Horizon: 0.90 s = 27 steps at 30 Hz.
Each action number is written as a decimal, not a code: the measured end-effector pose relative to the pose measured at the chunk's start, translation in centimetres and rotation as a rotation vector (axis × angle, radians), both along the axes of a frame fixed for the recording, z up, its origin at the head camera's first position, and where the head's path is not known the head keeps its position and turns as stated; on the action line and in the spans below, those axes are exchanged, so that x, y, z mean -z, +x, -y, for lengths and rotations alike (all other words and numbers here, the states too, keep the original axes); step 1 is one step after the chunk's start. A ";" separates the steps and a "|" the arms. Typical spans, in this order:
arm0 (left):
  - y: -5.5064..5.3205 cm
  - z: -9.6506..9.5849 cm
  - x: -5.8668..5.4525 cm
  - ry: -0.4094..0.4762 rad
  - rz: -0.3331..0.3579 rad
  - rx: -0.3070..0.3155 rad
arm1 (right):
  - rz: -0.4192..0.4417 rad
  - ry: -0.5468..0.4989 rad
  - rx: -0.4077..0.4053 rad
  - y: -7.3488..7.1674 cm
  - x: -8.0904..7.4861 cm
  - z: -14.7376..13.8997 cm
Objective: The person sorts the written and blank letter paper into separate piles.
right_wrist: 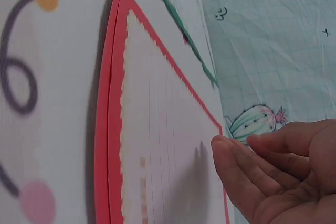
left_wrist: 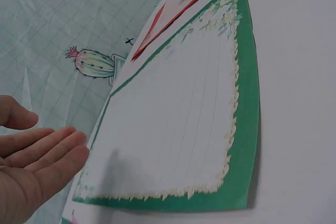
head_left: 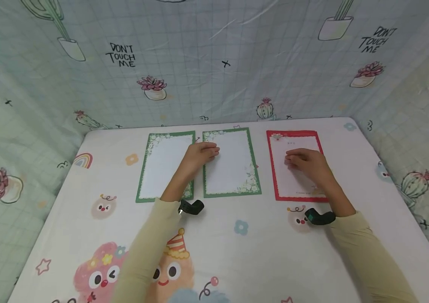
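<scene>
Three bordered sheets of writing paper lie in a row on the table. My left hand (head_left: 199, 155) hovers above the gap between the left green-bordered sheet (head_left: 161, 168) and the middle green-bordered sheet (head_left: 231, 164). Its fingers are extended with the thumb apart, and the palm (left_wrist: 26, 182) holds nothing. Over the red-bordered sheet (head_left: 280, 176) is my right hand (head_left: 309, 165), its fingers relaxed and slightly bent, thumb near the fingertips (right_wrist: 223, 148). Nothing shows between them. The red sheet's lower edge looks doubled in the right wrist view, like stacked sheets.
A white cloth with cartoon prints covers the table (head_left: 260, 261). Behind it and at both sides hangs a pale green curtain (head_left: 199, 84) printed with cacti and words. A dark wrist camera (head_left: 191, 207) sits at the left wrist, another camera (head_left: 319, 217) at the right.
</scene>
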<state>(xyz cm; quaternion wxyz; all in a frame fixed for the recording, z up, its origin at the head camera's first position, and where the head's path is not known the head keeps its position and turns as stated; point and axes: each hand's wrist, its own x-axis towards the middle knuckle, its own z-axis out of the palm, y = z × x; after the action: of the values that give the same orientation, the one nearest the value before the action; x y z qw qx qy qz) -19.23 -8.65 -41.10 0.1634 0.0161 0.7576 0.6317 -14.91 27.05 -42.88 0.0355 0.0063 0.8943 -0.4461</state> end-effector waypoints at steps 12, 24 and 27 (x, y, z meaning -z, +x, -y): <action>0.6 3.4 0.1 0.018 -0.001 0.000 | 0.048 -0.010 -0.065 -0.6 -0.4 2.3; 0.9 4.2 0.6 0.008 0.040 -0.009 | 0.091 -0.146 -0.159 -1.2 -0.2 4.3; 0.9 4.3 0.5 -0.011 0.049 0.006 | 0.138 -0.156 -0.161 -1.4 -0.3 4.8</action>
<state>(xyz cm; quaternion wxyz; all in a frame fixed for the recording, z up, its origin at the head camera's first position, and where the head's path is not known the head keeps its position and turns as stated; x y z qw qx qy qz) -18.30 -12.98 -41.63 0.1840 0.0021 0.7570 0.6270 -16.33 22.24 -42.61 0.1333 -0.0376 0.8499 -0.5085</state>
